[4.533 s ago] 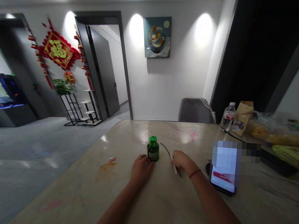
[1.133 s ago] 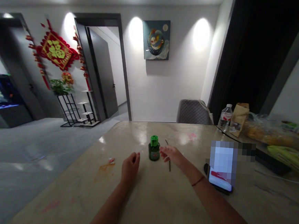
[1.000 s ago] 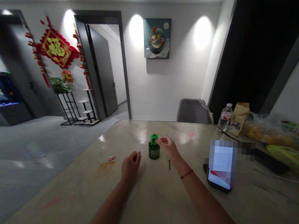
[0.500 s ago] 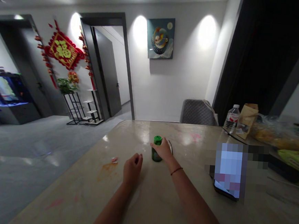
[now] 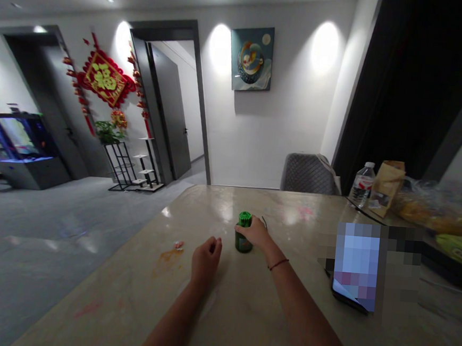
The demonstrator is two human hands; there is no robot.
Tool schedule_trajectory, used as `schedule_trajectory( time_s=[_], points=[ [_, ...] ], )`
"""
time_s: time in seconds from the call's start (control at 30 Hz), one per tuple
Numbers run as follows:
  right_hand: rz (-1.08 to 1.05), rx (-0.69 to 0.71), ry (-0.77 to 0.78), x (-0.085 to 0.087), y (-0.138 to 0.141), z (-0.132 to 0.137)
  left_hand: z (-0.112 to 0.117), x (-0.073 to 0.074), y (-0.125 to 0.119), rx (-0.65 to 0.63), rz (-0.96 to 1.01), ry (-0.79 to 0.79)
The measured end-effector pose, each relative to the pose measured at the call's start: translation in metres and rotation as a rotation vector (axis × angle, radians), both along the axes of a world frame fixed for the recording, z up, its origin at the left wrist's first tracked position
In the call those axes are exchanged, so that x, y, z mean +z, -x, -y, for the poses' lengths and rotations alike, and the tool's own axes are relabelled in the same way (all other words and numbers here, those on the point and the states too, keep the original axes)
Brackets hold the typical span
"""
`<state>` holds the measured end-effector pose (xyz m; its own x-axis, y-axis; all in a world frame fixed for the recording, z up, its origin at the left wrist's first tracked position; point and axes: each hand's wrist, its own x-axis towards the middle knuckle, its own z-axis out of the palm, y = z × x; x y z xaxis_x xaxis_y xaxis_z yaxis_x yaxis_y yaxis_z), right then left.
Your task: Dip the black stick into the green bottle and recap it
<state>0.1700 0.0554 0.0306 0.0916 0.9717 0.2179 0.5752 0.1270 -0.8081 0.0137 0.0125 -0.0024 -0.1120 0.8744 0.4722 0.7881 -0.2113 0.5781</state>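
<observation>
A small green jar (image 5: 243, 243) with a ridged bright green lid stands upright on the stone-look table (image 5: 243, 323). My right hand (image 5: 257, 231) grips it from the right side, thumb across the front just below the lid; the fingers behind are hidden. To the left and nearer me, my left hand (image 5: 206, 259) rests on the table in a loose fist, apart from the jar. Nothing shows in its curled fingers. Behind my right hand a thin dark cord (image 5: 264, 222) sticks out.
A lit phone (image 5: 353, 289), partly blurred out, is at the right. Behind it stand a water bottle (image 5: 363, 184), a paper bag (image 5: 387, 188) and plastic-wrapped food (image 5: 432, 207). A small scrap (image 5: 179, 245) and an orange stain (image 5: 168, 261) lie left. A grey chair (image 5: 310, 174) is beyond the table.
The whole view has shifted slightly. My right hand has turned a little lower around the jar's side, its wrist further right. My left hand stays in its fist.
</observation>
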Motion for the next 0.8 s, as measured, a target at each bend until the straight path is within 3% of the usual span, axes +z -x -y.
schedule_trajectory(
  time_s=[0.5,0.67,0.8],
  points=[
    [0.064,0.327,0.046,0.017,-0.02,0.024,0.005,0.001,-0.004,-0.067,-0.082,0.069],
    [0.043,0.417,0.106,0.013,-0.026,0.038,0.01,0.005,-0.007,-0.139,-0.014,0.257],
    [0.091,0.398,0.151,0.008,-0.028,0.044,0.012,0.007,-0.008,-0.116,0.078,0.35]
  ],
)
